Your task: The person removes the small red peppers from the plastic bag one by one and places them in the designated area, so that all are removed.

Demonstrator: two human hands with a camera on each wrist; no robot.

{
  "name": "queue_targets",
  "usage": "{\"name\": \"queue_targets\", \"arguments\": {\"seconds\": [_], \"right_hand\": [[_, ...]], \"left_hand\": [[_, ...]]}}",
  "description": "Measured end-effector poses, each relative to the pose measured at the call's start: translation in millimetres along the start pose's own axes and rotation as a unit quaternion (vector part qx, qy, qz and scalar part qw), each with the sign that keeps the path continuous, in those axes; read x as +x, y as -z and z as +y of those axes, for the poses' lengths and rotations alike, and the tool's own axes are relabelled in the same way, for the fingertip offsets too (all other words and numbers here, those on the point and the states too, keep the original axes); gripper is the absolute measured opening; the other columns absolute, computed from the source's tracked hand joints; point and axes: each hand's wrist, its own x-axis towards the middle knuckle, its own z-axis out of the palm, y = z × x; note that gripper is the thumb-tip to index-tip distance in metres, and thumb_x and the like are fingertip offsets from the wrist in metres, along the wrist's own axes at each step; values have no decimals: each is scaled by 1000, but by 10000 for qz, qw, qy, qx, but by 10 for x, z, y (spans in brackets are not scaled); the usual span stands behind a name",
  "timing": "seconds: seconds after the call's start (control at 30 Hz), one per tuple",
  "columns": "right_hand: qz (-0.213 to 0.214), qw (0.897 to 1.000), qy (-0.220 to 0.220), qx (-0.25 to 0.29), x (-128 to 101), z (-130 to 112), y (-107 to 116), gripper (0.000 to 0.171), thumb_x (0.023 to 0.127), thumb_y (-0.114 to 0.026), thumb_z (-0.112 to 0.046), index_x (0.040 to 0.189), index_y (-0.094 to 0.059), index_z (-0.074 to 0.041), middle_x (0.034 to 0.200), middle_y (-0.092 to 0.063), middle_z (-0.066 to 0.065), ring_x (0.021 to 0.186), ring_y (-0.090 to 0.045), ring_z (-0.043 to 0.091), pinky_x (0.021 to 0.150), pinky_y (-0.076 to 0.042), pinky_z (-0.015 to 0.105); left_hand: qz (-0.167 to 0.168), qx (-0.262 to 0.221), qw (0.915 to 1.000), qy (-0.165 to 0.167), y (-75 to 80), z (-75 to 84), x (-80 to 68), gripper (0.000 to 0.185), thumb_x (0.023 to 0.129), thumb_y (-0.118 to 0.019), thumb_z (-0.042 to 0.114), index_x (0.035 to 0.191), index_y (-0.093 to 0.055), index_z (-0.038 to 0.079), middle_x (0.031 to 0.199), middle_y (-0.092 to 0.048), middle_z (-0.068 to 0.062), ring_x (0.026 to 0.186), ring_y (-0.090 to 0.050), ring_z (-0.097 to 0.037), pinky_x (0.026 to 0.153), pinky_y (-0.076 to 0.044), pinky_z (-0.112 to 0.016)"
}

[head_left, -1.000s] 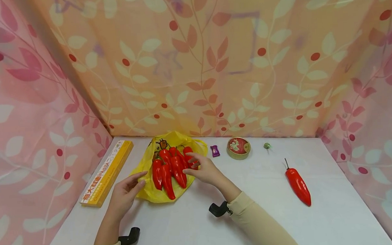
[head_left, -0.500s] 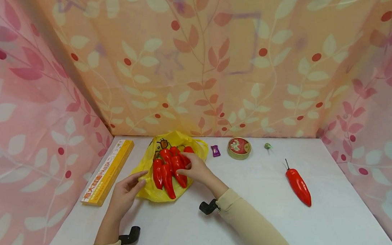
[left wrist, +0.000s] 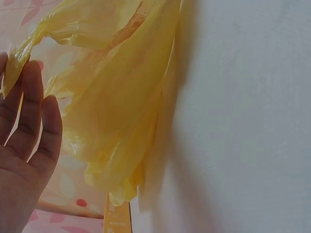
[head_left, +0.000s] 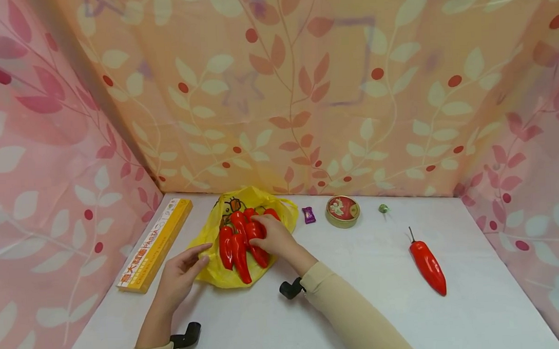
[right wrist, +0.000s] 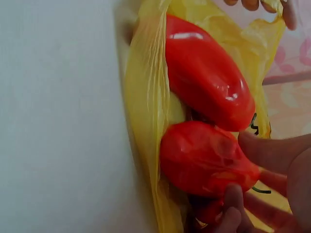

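Several glossy red chilli peppers (head_left: 239,253) lie together on a spread yellow plastic bag (head_left: 227,280), tips toward the person. My right hand (head_left: 279,239) grips one pepper (right wrist: 206,158) on the pile's right side; in the right wrist view, thumb and fingers are on either side of its stem end. Another pepper (right wrist: 214,77) lies beside it. At the bag's left edge is my left hand (head_left: 179,275). In the left wrist view, the bag's raised edge (left wrist: 19,58) runs between its fingers; its thumb is out of that view.
A yellow and white pasta box (head_left: 154,245) lies left of the bag. To the right are a purple-wrapped candy (head_left: 308,215), a round red and gold tin (head_left: 343,211), a small green-wrapped lollipop (head_left: 384,209) and a single red chilli pepper (head_left: 428,268). Patterned cloth walls (head_left: 276,92) enclose the table.
My right hand has moved left, from the rightmost pepper onto the one beside it, and its fingers have closed around that pepper. My left hand has stayed at the bag's edge.
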Motion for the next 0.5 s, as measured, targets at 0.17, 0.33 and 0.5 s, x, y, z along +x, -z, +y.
{"name": "queue_targets", "arguments": {"seconds": [0.17,0.33,0.5], "right_hand": [[-243,9996,75,-122,45,13,-1,63,89,-78,-29,147,-53,-27,146,-53,6,134,-50,28,100,-54,48],[-182,9997,170,-2,60,3,8,59,88,-79,-25,143,-57,-24,141,-55,7,130,-52,27,102,-53,46],[-47,9995,274,140,33,-37,65,55,88,-80,-23,139,-61,-25,132,-54,5,121,-54,24,96,-56,40]], "left_hand": [[-16,7,10000,90,-4,-3,-4,38,99,-64,37,133,-67,19,138,-63,-6,110,-54,-10,91,-47,-9],[-37,-7,10000,81,-10,4,-4,38,100,-64,37,132,-67,18,137,-63,-7,110,-55,-10,91,-47,-10],[-61,-28,10000,37,-2,5,-5,37,100,-64,36,133,-67,18,137,-63,-7,110,-54,-10,91,-48,-10]]}}
